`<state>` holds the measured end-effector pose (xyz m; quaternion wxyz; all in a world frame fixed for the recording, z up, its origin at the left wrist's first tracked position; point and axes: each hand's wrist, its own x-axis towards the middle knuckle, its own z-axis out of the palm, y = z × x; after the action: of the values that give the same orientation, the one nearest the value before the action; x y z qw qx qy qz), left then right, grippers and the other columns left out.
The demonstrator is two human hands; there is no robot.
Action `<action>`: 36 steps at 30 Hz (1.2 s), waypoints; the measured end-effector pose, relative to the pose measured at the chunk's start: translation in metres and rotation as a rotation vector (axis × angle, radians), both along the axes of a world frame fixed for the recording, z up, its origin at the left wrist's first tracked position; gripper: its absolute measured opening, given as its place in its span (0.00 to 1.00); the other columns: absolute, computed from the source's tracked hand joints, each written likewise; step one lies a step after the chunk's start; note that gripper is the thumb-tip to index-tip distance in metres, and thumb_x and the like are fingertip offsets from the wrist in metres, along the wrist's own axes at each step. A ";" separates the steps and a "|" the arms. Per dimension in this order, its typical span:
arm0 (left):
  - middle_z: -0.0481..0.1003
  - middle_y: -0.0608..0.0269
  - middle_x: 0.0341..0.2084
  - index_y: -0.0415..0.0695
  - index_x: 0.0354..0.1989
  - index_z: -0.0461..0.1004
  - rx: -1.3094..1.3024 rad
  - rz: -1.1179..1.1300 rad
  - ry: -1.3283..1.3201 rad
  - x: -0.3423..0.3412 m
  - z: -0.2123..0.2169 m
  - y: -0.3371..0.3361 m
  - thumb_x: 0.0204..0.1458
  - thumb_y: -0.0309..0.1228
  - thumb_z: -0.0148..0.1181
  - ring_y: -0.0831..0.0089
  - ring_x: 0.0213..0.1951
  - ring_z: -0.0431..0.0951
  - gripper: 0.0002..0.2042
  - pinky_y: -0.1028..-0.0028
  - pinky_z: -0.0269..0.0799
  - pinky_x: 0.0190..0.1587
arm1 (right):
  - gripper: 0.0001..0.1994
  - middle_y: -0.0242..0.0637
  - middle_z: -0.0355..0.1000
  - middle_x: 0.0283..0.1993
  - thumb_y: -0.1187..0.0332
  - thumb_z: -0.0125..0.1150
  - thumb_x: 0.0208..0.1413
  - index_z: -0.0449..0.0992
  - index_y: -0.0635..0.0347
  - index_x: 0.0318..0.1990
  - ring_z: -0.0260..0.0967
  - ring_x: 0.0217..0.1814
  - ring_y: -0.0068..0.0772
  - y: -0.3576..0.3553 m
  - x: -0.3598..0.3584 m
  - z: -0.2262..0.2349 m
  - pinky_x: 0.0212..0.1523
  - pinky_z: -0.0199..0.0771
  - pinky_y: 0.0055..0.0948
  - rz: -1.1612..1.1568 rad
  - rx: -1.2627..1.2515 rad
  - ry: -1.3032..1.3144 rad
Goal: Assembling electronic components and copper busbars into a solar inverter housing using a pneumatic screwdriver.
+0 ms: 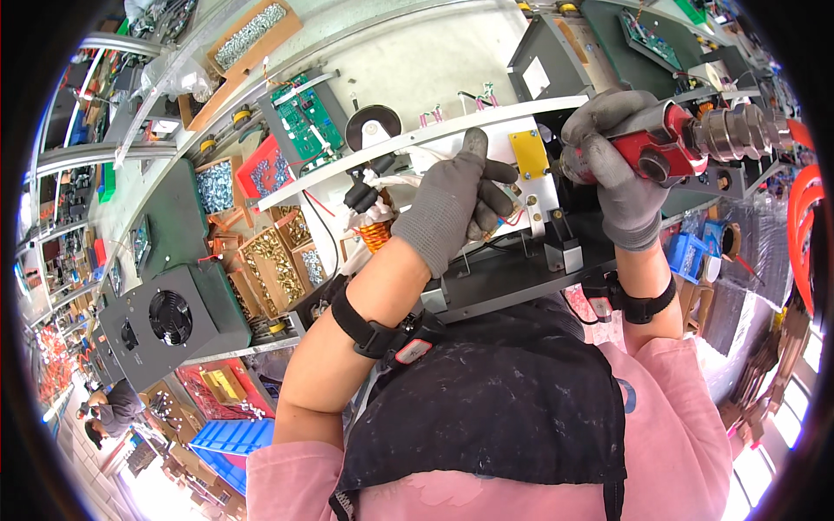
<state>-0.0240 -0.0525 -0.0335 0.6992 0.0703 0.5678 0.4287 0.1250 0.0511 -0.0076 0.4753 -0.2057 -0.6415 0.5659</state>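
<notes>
A red air tool (665,143) with a metal coupling and an orange hose lies in my gloved right hand (618,165), whose fingers wrap round its body. The tool's left end is hidden by the glove. My left hand (456,200), also in a grey glove, lies over a white panel (452,130) in a dark metal housing (512,282). One finger stretches along the panel while the others curl in; anything inside them is too small to name. Beside the left hand are a yellow block (528,154), thin wires and an orange copper coil (375,234).
Green circuit boards (304,122) and a round black part (372,128) lie beyond the housing. Left of it stand wooden boxes of brass hardware (274,269), a red bin (265,169) and a dark panel with a fan (169,317). Orange hose coils (804,217) hang at right.
</notes>
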 end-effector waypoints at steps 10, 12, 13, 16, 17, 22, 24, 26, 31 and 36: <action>0.69 0.67 0.13 0.37 0.38 0.74 0.027 -0.025 0.072 0.004 0.000 -0.005 0.61 0.56 0.35 0.82 0.11 0.61 0.31 0.82 0.55 0.13 | 0.14 0.41 0.74 0.36 0.76 0.63 0.44 0.71 0.64 0.41 0.72 0.37 0.25 0.007 0.006 0.016 0.35 0.75 0.23 0.174 0.014 -0.052; 0.69 0.67 0.13 0.37 0.38 0.74 0.019 -0.037 0.095 0.004 0.002 -0.005 0.61 0.56 0.35 0.82 0.11 0.62 0.31 0.82 0.55 0.13 | 0.15 0.44 0.75 0.38 0.76 0.61 0.47 0.70 0.65 0.44 0.72 0.37 0.26 0.010 0.011 0.014 0.34 0.74 0.22 0.169 0.028 -0.091; 0.69 0.67 0.13 0.37 0.38 0.74 -0.007 -0.045 0.086 0.003 0.002 -0.005 0.60 0.56 0.35 0.82 0.11 0.62 0.31 0.81 0.55 0.13 | 0.15 0.44 0.75 0.38 0.77 0.60 0.47 0.70 0.65 0.44 0.72 0.37 0.26 0.013 0.011 0.014 0.34 0.74 0.22 0.134 0.013 -0.019; 0.69 0.66 0.13 0.37 0.39 0.73 -0.030 -0.063 0.073 0.002 0.002 -0.001 0.60 0.56 0.35 0.82 0.11 0.62 0.31 0.81 0.55 0.14 | 0.15 0.44 0.75 0.37 0.79 0.58 0.47 0.69 0.65 0.45 0.72 0.36 0.27 0.022 0.007 0.015 0.33 0.74 0.22 0.142 -0.028 0.128; 0.69 0.66 0.13 0.37 0.40 0.73 -0.028 -0.072 0.071 0.001 0.002 0.001 0.60 0.56 0.35 0.81 0.11 0.62 0.31 0.81 0.55 0.14 | 0.16 0.46 0.74 0.38 0.78 0.57 0.47 0.68 0.66 0.46 0.72 0.40 0.34 0.024 0.005 0.015 0.40 0.73 0.30 0.079 -0.004 0.075; 0.69 0.66 0.13 0.37 0.40 0.73 -0.012 -0.077 0.070 -0.003 0.001 0.004 0.60 0.57 0.35 0.81 0.11 0.62 0.32 0.81 0.55 0.14 | 0.18 0.47 0.73 0.41 0.78 0.55 0.48 0.66 0.67 0.49 0.72 0.44 0.40 0.032 -0.008 0.003 0.47 0.72 0.36 0.069 -0.013 0.073; 0.69 0.66 0.13 0.37 0.41 0.73 -0.010 -0.077 0.067 -0.004 0.000 0.004 0.59 0.57 0.35 0.81 0.11 0.62 0.32 0.81 0.55 0.14 | 0.18 0.47 0.73 0.40 0.79 0.56 0.48 0.66 0.67 0.48 0.73 0.43 0.38 0.036 -0.011 -0.002 0.47 0.73 0.35 0.076 0.050 0.061; 0.69 0.65 0.14 0.37 0.40 0.74 0.032 -0.094 0.090 -0.004 -0.002 0.003 0.59 0.58 0.35 0.81 0.11 0.63 0.32 0.81 0.55 0.14 | 0.17 0.47 0.73 0.40 0.79 0.56 0.47 0.67 0.66 0.48 0.73 0.44 0.38 0.037 -0.012 -0.004 0.46 0.74 0.36 0.067 0.072 0.044; 0.69 0.65 0.14 0.37 0.40 0.74 -0.002 -0.107 0.096 -0.007 0.000 0.005 0.60 0.57 0.35 0.82 0.11 0.63 0.32 0.81 0.57 0.14 | 0.15 0.43 0.74 0.37 0.80 0.57 0.46 0.68 0.66 0.44 0.72 0.40 0.33 0.038 -0.017 -0.006 0.42 0.73 0.30 0.106 0.198 -0.018; 0.70 0.66 0.14 0.37 0.40 0.74 -0.018 -0.109 0.081 -0.013 0.004 0.004 0.61 0.56 0.33 0.83 0.11 0.64 0.32 0.82 0.58 0.14 | 0.11 0.38 0.72 0.39 0.83 0.57 0.45 0.71 0.65 0.38 0.72 0.40 0.28 0.032 -0.015 -0.004 0.43 0.72 0.25 0.328 0.376 -0.088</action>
<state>-0.0367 -0.0487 -0.0299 0.6987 0.1121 0.5947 0.3816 0.1099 0.0828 -0.0111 0.3788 -0.0312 -0.7802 0.4968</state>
